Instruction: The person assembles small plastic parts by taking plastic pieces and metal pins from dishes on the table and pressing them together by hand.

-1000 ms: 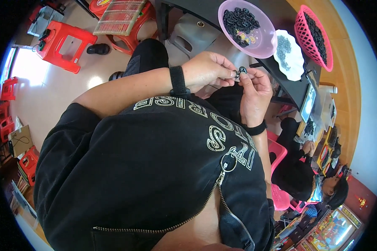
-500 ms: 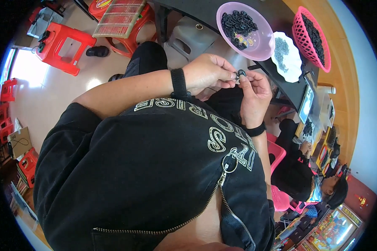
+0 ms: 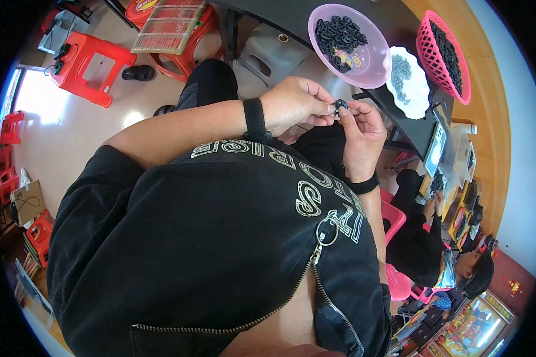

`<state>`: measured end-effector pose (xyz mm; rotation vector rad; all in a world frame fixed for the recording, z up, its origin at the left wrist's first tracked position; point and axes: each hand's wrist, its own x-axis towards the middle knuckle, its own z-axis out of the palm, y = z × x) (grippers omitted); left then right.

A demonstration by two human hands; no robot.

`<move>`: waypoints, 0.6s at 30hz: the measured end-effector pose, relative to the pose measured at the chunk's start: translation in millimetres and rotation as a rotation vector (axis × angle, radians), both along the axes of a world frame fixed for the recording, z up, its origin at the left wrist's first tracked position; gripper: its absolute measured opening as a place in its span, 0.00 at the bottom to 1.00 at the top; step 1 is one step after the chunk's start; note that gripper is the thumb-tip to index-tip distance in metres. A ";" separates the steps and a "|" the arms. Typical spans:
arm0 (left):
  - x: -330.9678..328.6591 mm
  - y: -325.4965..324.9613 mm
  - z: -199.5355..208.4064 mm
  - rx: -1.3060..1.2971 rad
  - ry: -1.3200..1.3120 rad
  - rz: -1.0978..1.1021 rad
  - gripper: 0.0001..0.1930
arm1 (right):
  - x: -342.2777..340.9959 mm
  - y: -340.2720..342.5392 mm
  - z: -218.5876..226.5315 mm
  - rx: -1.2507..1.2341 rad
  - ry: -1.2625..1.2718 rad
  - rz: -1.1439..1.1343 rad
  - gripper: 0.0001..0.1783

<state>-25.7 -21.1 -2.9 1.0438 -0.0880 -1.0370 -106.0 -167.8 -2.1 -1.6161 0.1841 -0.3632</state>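
Observation:
A small black oval part [image 3: 340, 105] is pinched between my two hands, in front of my chest near the table's edge. My left hand [image 3: 301, 106] grips its left side with thumb and fingertips. From the right, my right hand [image 3: 363, 131] pinches the same part, its thumb on top. Detail between the fingertips is too small to make out. Just beyond my hands, a pink-purple bowl [image 3: 372, 70] holds many similar black oval parts [image 3: 339, 37]. Beside it a white scalloped dish [image 3: 420, 98] carries a heap of tiny grey pieces [image 3: 402, 77].
A pink mesh basket [image 3: 424, 44] full of black parts stands at the far right of the black table [image 3: 280, 15]. Another person [image 3: 423, 250] sits at right, hands over black parts. Red stools [image 3: 92, 62] and a grey stool [image 3: 271, 53] stand on the left and ahead.
The black part has turned slightly and sits a little lower and further left between my fingertips. My hands have barely moved. The other person's hands have risen a little.

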 end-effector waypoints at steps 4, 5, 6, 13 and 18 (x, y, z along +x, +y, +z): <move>0.8 0.4 -1.1 0.010 0.007 -0.006 0.07 | 1.2 -1.6 -2.9 0.002 0.021 0.014 0.09; 0.9 0.7 -0.5 0.009 0.007 -0.006 0.07 | 1.4 -1.6 -4.7 0.000 0.012 0.012 0.09; 0.9 1.2 0.5 0.014 0.016 -0.005 0.07 | 1.6 -1.3 -5.6 -0.003 0.004 0.011 0.09; 0.6 2.3 -4.2 -0.001 0.030 0.017 0.08 | 1.0 3.7 -6.0 0.030 0.021 0.004 0.08; 0.8 3.7 -5.3 0.012 -0.062 -0.014 0.08 | 0.9 -1.3 -10.6 0.088 0.020 0.011 0.08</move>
